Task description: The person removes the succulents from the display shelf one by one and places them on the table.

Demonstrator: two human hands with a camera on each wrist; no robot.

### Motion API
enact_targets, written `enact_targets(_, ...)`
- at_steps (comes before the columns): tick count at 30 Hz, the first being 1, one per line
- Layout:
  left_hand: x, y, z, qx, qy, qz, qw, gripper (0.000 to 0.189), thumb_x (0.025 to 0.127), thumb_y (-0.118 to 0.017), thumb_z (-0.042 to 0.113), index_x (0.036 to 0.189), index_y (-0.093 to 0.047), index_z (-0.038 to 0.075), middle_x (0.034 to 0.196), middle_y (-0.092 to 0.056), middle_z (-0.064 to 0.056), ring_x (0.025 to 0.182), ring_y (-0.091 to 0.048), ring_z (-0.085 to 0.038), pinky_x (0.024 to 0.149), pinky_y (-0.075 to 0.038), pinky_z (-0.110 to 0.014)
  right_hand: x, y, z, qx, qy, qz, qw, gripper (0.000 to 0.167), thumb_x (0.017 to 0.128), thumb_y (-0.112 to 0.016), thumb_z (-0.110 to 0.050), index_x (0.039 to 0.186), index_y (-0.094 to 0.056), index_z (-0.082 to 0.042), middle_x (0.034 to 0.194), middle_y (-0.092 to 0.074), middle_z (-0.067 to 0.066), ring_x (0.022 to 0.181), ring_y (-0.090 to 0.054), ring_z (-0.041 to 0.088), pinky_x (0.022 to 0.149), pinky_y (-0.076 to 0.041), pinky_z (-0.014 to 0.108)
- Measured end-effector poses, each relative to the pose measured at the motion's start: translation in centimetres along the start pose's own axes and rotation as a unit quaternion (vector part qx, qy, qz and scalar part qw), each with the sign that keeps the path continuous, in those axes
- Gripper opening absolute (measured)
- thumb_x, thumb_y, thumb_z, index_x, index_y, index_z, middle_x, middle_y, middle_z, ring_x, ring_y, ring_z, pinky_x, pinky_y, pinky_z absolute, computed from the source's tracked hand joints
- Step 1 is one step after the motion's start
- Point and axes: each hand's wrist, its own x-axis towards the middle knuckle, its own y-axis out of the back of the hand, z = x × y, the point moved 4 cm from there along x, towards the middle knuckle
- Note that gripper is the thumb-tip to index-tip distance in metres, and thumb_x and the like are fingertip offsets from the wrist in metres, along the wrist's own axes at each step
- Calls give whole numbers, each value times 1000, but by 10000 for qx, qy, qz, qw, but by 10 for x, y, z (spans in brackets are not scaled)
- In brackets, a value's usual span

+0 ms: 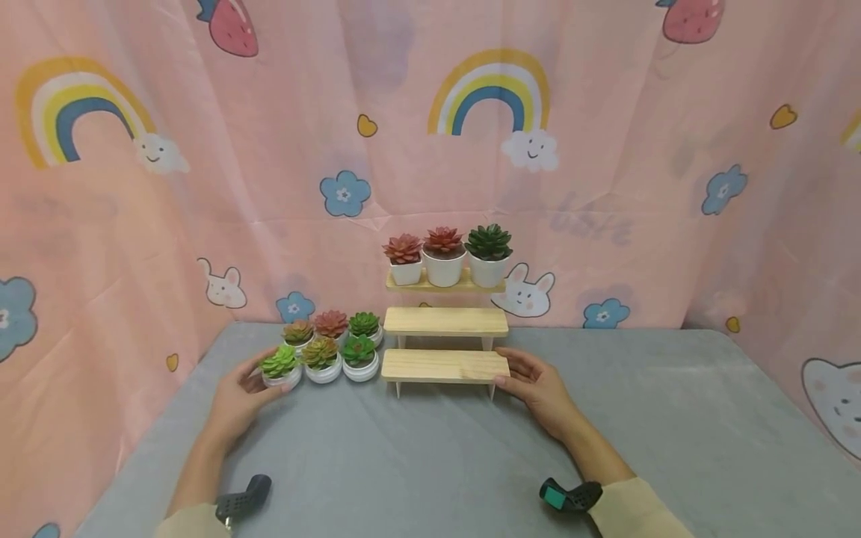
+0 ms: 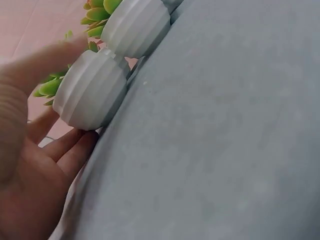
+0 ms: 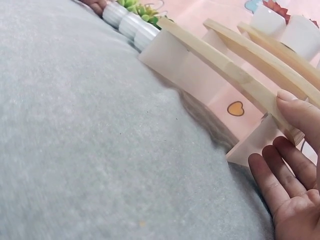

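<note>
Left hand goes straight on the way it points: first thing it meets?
The front-left pot, already between the thumb and fingers of the left hand. Past that, probably the next pot along, though depth is unclear.

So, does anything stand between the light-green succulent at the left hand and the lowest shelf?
Yes: in the front row, the yellowish succulent and green succulent stand between the light-green succulent and lowest shelf. Nothing visible separates it from the left hand.
</note>
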Motion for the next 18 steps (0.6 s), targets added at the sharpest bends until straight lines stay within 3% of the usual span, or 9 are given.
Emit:
enact_targets(5,-1,6,15,313,-42,-80,9995,75,92,-73,42,155,-41,15,166,-26,-22,148,-28,-54,120,-29,-64,0,-1,0,54,-25,-25,10000,62,92,-74,-12,147,-47,0,148,-51,28,112,-65,-1,91,-56,17)
enact_targets(8,1,11,34,483,-404,142,9979,68,95,-70,41,152,-45,11,163,-33,-21,150,-26,-50,121,-27,-65,1,-2,1,65,-37,-55,10000,62,93,-74,-13,147,-47,0,148,-51,28,112,-65,0,91,-56,17)
enact_targets(12,7,11,65,578,-1039,354,9923,60,98,-67,36,148,-49,8,157,-44,-19,148,-36,-43,119,-34,-61,1,-1,0,34,-12,-24,10000,62,93,-73,-13,147,-47,0,147,-51,28,111,-65,-1,91,-56,16)
enact_targets(18,22,-2,108,502,-1469,49,9879,59,98,-67,36,151,-48,17,155,-47,-14,140,-48,-39,114,-43,-57,1,0,0,-55,-37,3,10000,61,92,-74,-13,147,-48,0,148,-52,27,111,-65,-1,91,-56,16)
